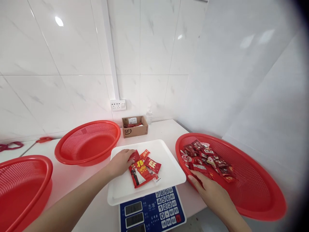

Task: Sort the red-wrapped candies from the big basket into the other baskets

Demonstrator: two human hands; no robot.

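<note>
On the white scale tray (pixel 118 190) lies a large red snack packet (pixel 140 174) printed with a couple in wedding clothes, with smaller red packets (pixel 153 164) around it. My left hand (pixel 122 162) reaches over the tray's left side, its thumb and fingers closed on a small dark red packet (pixel 134 156) beside the large one. At the near rim of a red basket (pixel 256 187), my right hand (pixel 210 188) has thumb and fingers apart. Its fingertips are close to a pile of small red wrapped snacks (pixel 210 158); nothing shows between them.
Below the tray is the scale's blue panel (pixel 152 209) with keys and displays. Two more red baskets, one behind (pixel 89 145) and one nearer (pixel 24 190), stand at left. A cardboard box (pixel 135 131) and a clear bottle (pixel 149 116) stand by the tiled wall.
</note>
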